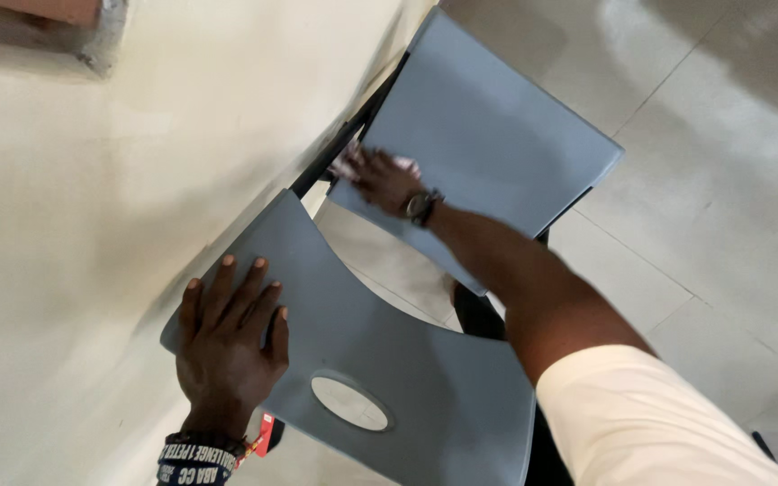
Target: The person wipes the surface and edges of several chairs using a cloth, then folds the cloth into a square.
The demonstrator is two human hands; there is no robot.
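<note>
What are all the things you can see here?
chair backrest: one, grey plastic with an oval hole, bottom centre.
chair seat: one, grey plastic, top centre, by the wall.
chair frame: one, black, between seat and wall.
wall: one, cream, left side.
tiled floor: one, pale, right side.
wristwatch: one, dark, on the right wrist.
wristband: one, dark with a red tag, on the left wrist.
left hand: flat on the backrest.
right hand: on the seat's edge, blurred.
</note>
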